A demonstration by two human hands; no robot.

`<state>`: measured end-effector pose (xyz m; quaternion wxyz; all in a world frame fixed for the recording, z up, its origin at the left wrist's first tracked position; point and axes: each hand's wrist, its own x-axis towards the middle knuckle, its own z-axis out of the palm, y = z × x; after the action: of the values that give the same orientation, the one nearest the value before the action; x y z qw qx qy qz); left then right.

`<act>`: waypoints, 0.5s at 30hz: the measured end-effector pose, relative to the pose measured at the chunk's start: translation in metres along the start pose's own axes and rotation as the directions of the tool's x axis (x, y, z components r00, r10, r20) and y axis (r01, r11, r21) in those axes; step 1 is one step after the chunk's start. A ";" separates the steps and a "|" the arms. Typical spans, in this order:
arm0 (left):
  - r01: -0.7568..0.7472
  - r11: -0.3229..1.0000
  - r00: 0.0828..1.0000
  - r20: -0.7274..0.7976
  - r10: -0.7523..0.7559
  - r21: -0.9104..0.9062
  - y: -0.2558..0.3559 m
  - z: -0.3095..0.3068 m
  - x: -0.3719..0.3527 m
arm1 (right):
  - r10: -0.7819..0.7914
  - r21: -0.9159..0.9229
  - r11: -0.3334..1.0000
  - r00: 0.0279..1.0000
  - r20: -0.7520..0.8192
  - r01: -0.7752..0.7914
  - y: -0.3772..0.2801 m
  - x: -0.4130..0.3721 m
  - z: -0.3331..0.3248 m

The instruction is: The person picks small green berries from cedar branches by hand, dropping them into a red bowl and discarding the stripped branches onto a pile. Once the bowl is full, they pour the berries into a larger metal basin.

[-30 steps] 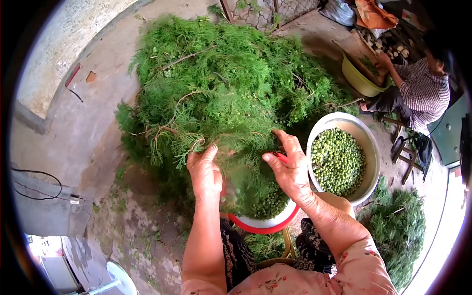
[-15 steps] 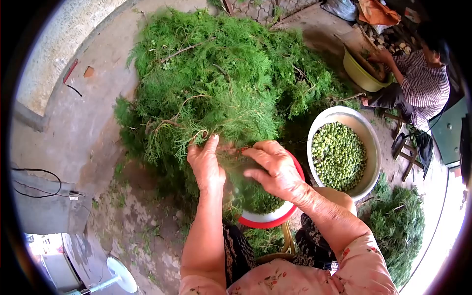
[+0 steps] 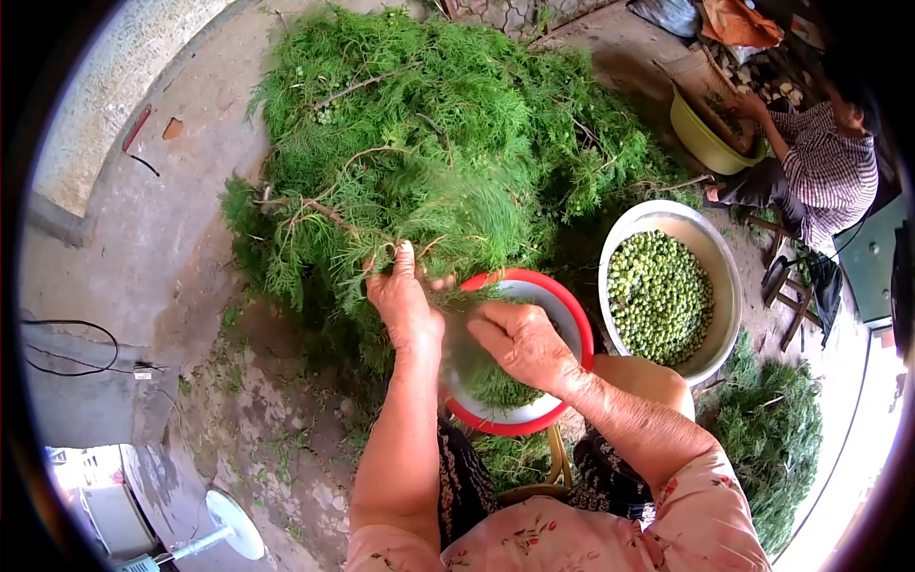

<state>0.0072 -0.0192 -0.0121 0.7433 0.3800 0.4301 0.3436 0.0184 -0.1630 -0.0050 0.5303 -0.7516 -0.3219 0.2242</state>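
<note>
My left hand (image 3: 408, 300) is closed around the stem of a leafy evergreen branch (image 3: 329, 212), thumb pointing up. Feathery green foliage spreads from it across the big heap. To the right, my right hand (image 3: 526, 345) hovers above a red-rimmed white basin (image 3: 578, 313), its fingers curled together. Whatever those fingers may hold is hidden. Inside the basin lies a mass of green sprigs (image 3: 500, 389); foliage and my hands cover its left part. Some blur shows between the two hands.
A large heap of evergreen branches (image 3: 457, 105) fills the ground ahead. Right of my knee stands a metal basin (image 3: 721, 250) of small green cones or berries (image 3: 660, 300). Another person (image 3: 827, 167) sits by a yellow-green tub (image 3: 694, 135). More branches (image 3: 767, 429) lie at lower right.
My right hand has moved down and slightly left over the red-rimmed basin, its fingers curling in. More of the basin's far rim shows. My left hand has stayed on the branch, shifting slightly up.
</note>
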 end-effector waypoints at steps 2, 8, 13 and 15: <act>0.042 0.999 0.999 -0.019 -0.042 -0.005 0.002 -0.002 0.002 | -0.034 0.027 0.999 0.999 0.034 0.033 0.008 -0.002 0.007; 0.145 0.941 0.989 0.033 -0.141 -0.305 -0.002 -0.017 0.024 | 0.302 0.607 0.608 0.856 0.419 -0.511 -0.010 -0.031 0.016; 0.104 0.954 0.994 -0.011 -0.111 -0.281 0.005 -0.014 0.016 | 0.320 0.493 0.650 0.796 0.513 -0.579 -0.015 -0.029 -0.001; 0.081 0.952 0.996 0.000 -0.085 -0.295 0.007 -0.015 0.017 | 0.254 0.393 0.772 0.810 0.528 -0.499 -0.012 -0.026 -0.009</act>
<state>-0.0009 0.0026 -0.0181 0.8027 0.2443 0.3944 0.3749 0.0034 -0.1846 0.0086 0.5650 -0.5597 -0.2005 0.5721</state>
